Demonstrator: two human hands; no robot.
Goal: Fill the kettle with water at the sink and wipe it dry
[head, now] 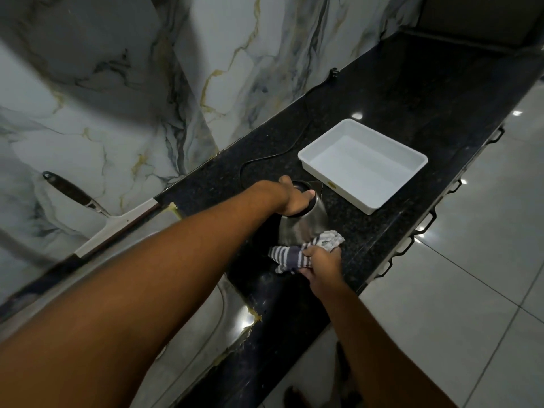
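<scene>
A steel kettle point(303, 223) with a black top stands on the black granite counter point(412, 92), right of the sink. My left hand point(294, 198) grips its top from above and hides the lid. My right hand point(322, 262) holds a striped grey and white cloth point(297, 256), pressed against the kettle's lower front side. The metal sink point(188, 325) lies at the lower left, mostly hidden under my left forearm.
A white plastic tray point(312, 160) sits on the counter just behind the kettle. A black power cord point(297, 136) runs along the counter to the marble wall. A squeegee point(117, 223) leans at the wall by the sink. Tiled floor lies to the right.
</scene>
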